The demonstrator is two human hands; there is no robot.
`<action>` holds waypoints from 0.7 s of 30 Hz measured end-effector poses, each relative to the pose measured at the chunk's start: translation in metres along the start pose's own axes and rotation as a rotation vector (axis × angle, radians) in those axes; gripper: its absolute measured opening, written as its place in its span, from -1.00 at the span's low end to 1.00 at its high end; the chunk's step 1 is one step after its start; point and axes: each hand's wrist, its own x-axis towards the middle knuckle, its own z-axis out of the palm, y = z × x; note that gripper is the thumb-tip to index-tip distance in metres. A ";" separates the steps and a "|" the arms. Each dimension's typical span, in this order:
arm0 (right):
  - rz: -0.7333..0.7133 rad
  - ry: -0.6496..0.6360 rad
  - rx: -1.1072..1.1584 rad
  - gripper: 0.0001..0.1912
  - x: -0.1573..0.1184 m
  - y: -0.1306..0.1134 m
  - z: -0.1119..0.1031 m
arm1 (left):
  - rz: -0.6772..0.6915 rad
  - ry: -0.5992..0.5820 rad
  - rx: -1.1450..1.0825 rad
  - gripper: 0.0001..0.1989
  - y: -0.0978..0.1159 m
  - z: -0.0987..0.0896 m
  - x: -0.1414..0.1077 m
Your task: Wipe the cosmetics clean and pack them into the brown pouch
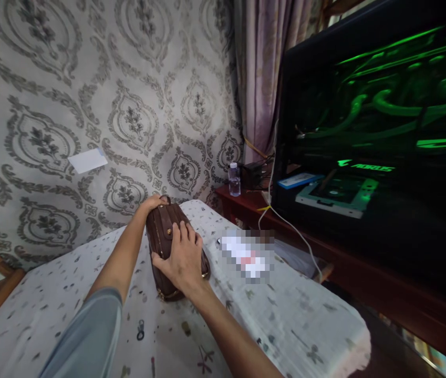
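Note:
A brown leather handbag (163, 227) with zips and gold-coloured fittings lies on a white patterned bed cover (286, 310). At the bag's far end my left hand (154, 202) is closed over the edge beside a small dark loop; part of its fingers is hidden. My right hand (185, 260) rests on the upper face of the bag, fingers spread and thumb out to the left, near a round gold stud. To the right of the bag lies a phone-like object (246, 257) whose surface is blurred out.
A large black computer case (364, 131) with green-lit tubing stands on a dark red wooden desk (226, 202) at the right. A clear bottle (234, 181) sits at the desk's left end. A white cable (293, 223) hangs past the desk edge. Patterned wallpaper (139, 121) rises behind the bed.

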 end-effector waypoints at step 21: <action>-0.036 0.003 -0.007 -0.21 -0.002 0.001 -0.001 | 0.123 0.091 -0.345 -0.67 -0.002 -0.003 -0.021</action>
